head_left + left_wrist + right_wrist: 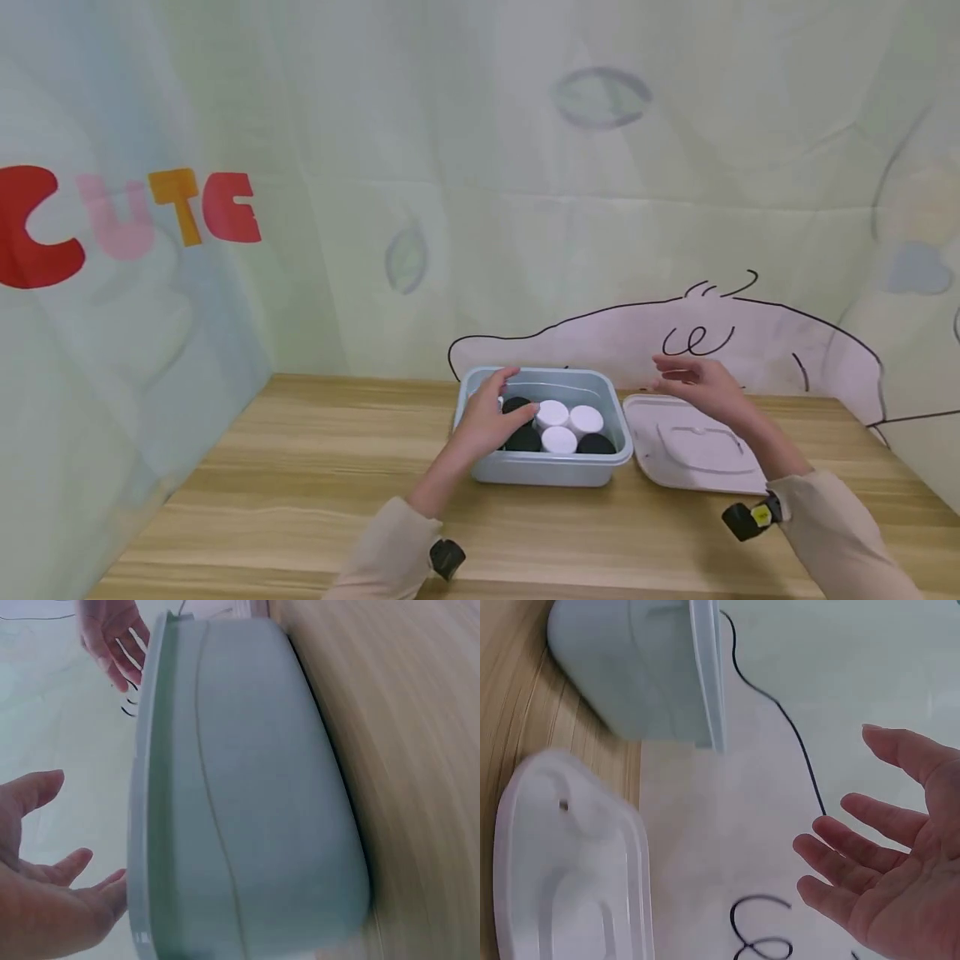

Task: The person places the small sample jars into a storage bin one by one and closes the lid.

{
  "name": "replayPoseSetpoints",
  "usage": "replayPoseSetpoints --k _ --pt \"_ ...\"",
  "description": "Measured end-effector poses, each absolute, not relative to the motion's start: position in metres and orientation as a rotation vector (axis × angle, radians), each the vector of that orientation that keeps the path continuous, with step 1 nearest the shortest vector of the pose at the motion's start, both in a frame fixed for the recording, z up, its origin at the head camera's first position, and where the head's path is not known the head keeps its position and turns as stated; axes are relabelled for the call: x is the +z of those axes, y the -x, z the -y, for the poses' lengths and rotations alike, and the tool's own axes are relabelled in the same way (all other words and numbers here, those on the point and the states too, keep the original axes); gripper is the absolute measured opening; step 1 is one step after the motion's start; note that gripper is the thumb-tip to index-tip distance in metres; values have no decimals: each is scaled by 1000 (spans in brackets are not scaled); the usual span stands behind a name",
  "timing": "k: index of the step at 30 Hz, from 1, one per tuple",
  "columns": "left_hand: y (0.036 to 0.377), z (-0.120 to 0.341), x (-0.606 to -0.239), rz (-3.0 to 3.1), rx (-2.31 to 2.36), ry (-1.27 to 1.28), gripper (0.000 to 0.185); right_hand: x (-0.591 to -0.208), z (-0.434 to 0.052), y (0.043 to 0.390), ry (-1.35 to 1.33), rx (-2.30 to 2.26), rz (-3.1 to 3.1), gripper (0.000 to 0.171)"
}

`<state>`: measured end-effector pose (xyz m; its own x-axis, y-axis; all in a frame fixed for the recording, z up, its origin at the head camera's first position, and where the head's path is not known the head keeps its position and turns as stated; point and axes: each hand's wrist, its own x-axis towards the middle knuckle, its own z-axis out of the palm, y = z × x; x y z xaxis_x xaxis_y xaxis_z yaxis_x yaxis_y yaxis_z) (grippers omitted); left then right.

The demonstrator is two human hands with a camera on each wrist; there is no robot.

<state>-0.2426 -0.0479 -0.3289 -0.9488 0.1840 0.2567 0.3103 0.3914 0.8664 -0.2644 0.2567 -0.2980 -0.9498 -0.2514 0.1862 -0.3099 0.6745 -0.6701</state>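
A pale blue plastic bin [547,472] stands on the wooden table, filled with several round jars, some with white caps [553,412] and some with black caps [597,444]. My left hand [497,406] reaches over the bin's left rim, its relaxed fingers above the jars and holding nothing. The left wrist view shows that hand [52,900] spread beside the bin's outer wall [240,795]. My right hand [686,379] hovers open above the bin's white lid [693,450], which lies flat to the right of the bin. In the right wrist view its palm [885,862] is empty.
The wooden table [300,483] runs wide to the left and front of the bin. A printed cloth backdrop [525,208] closes off the back and both sides, with the letters CUTE [127,217] on its left part.
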Motion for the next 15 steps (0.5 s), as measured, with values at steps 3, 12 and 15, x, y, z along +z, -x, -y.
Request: replayPoseSetpoints --k 3,12,15 --pt "240 32 -327 2475 -1714 477 57 -300 -273 262 -427 1178 2796 56" --pt "228 -24 -325 2411 -1880 621 54 -317 -317 252 -280 1160 2844 61" --pt "223 -43 -325 2414 -1915 646 54 -325 -329 249 -241 1180 2854 62"
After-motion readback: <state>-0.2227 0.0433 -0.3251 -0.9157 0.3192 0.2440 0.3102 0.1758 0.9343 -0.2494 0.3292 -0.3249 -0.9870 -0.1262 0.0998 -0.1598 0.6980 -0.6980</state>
